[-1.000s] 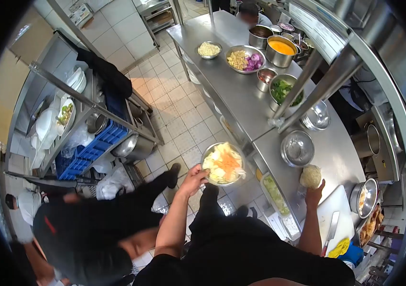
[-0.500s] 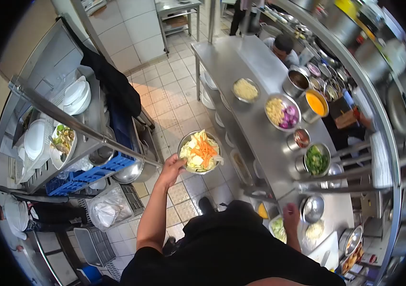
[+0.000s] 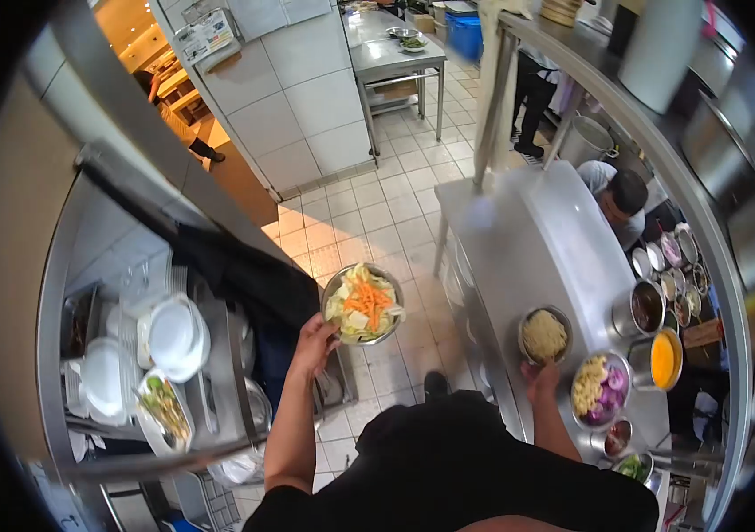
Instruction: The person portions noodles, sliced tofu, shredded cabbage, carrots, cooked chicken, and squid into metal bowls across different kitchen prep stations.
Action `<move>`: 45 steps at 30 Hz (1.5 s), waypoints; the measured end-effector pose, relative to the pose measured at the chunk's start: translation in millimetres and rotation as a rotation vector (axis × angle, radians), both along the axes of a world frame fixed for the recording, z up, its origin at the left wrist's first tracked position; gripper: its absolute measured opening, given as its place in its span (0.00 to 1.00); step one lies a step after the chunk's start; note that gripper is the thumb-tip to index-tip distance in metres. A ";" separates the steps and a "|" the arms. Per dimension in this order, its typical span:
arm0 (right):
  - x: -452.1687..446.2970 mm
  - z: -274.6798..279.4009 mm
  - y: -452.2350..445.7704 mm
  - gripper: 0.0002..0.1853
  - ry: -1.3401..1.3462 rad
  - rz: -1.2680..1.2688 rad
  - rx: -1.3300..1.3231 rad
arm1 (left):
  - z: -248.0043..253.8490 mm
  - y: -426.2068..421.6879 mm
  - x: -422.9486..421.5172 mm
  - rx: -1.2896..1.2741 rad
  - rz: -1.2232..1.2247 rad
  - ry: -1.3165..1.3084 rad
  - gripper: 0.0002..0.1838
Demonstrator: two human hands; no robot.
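Note:
My left hand [image 3: 314, 344] grips the near left rim of a metal bowl [image 3: 399, 288], held above the tiled floor. Sliced cabbage [image 3: 337, 306] fills it, with carrot strips [image 3: 369, 300] on top. On the right, my right hand [image 3: 541, 381] has its fingers at the near rim of a second metal bowl [image 3: 522, 330], which is at the steel counter. Pale yellow strands [image 3: 544, 337] that look like noodles lie in that bowl. Beside it is a larger bowl with peeled garlic-like pieces [image 3: 588, 387] and purple onions [image 3: 613, 390].
The steel counter [image 3: 502, 239] runs along my right, with a pot of orange liquid [image 3: 663, 362] and a dark pot [image 3: 645, 306]. A co-worker [image 3: 619, 199] bends behind it. To my left, a rack holds white plates [image 3: 178, 337] and a dish of food [image 3: 165, 410]. Tiled floor [image 3: 395, 213] lies ahead.
I have moved forward along the counter, the left hand still carrying the cabbage and carrot bowl. My right hand has gone from near an empty-looking metal bowl to the noodle bowl's rim.

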State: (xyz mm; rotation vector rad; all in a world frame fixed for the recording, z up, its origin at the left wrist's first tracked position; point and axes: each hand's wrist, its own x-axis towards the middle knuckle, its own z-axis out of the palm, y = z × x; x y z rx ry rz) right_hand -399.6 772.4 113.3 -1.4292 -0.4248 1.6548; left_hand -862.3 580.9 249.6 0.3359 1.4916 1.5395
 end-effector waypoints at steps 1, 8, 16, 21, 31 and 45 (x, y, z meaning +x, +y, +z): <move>-4.4 -3.8 7.9 0.20 -0.002 0.002 -0.008 | 7.2 6.5 -15.0 0.015 0.053 0.001 0.03; -88.3 36.4 103.8 0.23 -0.358 0.028 0.079 | 1.7 82.9 -116.3 -0.048 0.224 -0.020 0.03; -292.8 94.8 227.1 0.20 -0.316 0.257 0.129 | -24.3 287.0 -278.4 0.002 0.066 -0.091 0.08; -395.5 110.9 308.4 0.21 -0.187 0.271 0.112 | -14.3 469.9 -372.0 0.048 -0.032 -0.079 0.10; -560.8 72.6 582.7 0.21 -0.257 0.297 0.273 | -26.8 773.0 -498.0 0.173 0.087 -0.170 0.05; -935.2 35.9 965.8 0.23 -0.197 0.695 0.196 | -63.5 1096.7 -668.5 0.158 0.603 -0.168 0.11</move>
